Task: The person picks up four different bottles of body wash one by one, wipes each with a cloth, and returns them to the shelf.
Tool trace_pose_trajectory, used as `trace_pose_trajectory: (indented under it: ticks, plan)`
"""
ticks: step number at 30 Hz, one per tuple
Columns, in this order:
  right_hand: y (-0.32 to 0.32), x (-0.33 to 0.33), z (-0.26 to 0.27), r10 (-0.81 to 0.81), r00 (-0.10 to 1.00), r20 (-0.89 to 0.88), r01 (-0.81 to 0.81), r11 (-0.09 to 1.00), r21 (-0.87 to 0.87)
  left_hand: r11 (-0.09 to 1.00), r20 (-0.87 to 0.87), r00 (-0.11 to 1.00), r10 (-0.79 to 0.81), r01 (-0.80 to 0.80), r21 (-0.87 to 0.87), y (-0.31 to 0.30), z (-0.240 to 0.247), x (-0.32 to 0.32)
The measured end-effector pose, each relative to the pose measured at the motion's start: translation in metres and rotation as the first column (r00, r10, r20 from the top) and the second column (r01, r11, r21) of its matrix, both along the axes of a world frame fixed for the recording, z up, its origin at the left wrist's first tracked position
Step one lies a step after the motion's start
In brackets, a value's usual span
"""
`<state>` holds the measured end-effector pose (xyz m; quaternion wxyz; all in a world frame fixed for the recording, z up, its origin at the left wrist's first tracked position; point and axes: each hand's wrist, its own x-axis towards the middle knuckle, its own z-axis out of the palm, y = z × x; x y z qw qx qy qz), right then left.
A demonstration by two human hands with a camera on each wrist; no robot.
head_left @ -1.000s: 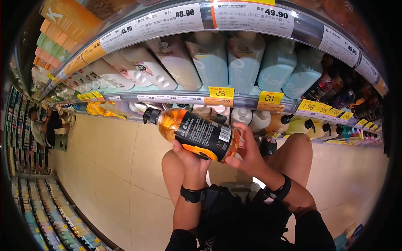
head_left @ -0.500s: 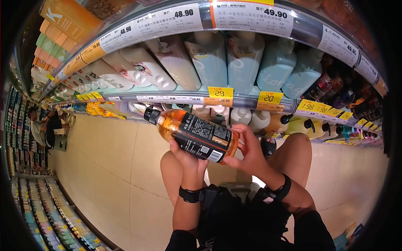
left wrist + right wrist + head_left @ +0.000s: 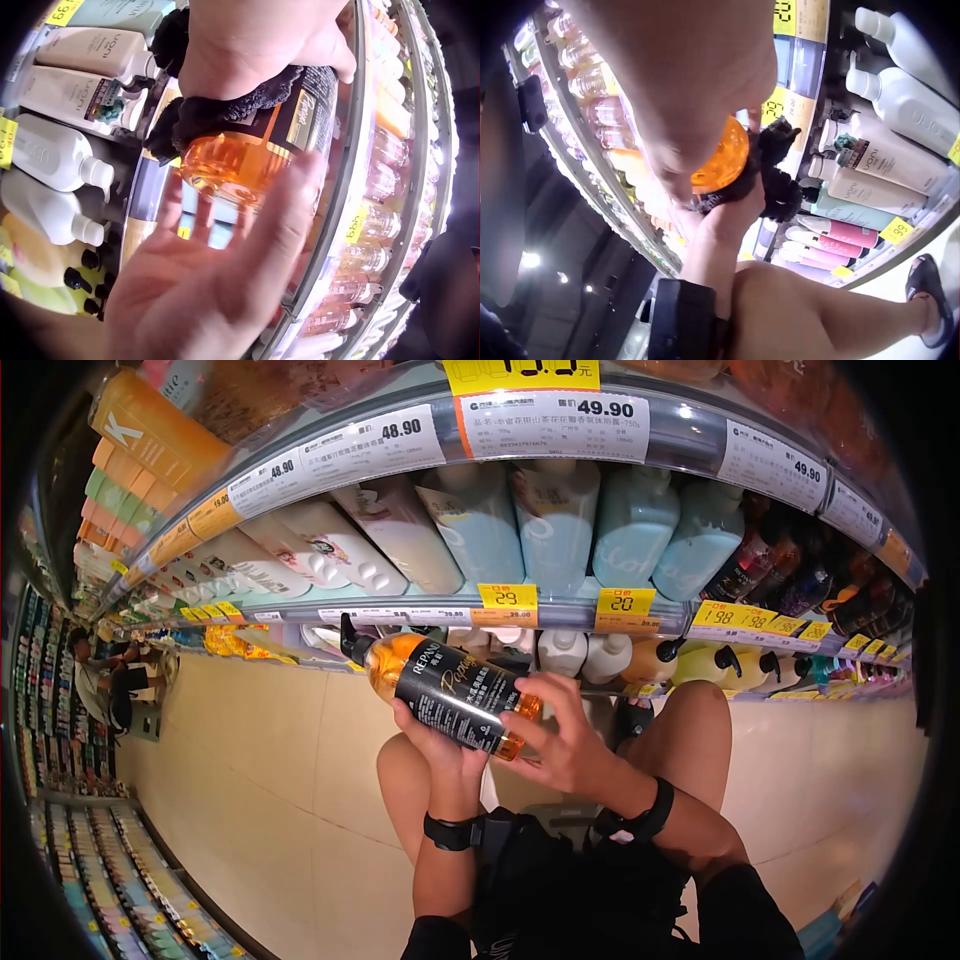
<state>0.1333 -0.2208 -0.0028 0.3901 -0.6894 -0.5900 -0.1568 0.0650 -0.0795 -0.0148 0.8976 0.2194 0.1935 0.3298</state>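
In the head view, an amber pump bottle [image 3: 455, 695] with a black label reading REPAND and Papaya lies tilted in front of the shelves, its black pump toward the upper left. My left hand [image 3: 440, 745] holds it from below, thumb along the near side. My right hand [image 3: 575, 745] grips the base end, with fingers over the label's edge and the thumb underneath. The left wrist view shows the bottle [image 3: 322, 97] close up, and the right wrist view shows its orange base [image 3: 724, 161] partly hidden by a hand.
Shelves of pale blue bottles [image 3: 558, 525] and white bottles [image 3: 270, 550] curve ahead, edged with price tags [image 3: 550, 428]. Lower down stand more pump bottles [image 3: 650, 660]. My bent knees [image 3: 690, 730] flank my arms. A person [image 3: 110, 680] sits farther along the tiled floor [image 3: 270, 760].
The bottle has turned about its long axis, from the barcode side to the front label. My right fingers have moved over its base end. The head view has shifted slightly.
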Motion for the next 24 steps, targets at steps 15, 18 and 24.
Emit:
trace_pose_trajectory:
  ticks: [15,18,24]
  plan:
    - [0.001,0.002,-0.004,0.069,0.979,-0.19,-0.059,0.997,0.056,1.0,-0.045,0.999,-0.006,0.007,0.02,-0.003,-0.004,-0.003]
    - [0.004,-0.006,-0.007,0.322,0.064,-0.945,-0.019,0.947,0.322,1.0,-0.041,0.999,0.008,-0.007,0.019,-0.002,-0.001,-0.006]
    - [0.002,0.0,-0.007,0.093,-0.195,-0.976,-0.127,0.985,0.119,0.997,-0.035,0.998,-0.055,0.057,0.049,-0.004,-0.009,-0.008]
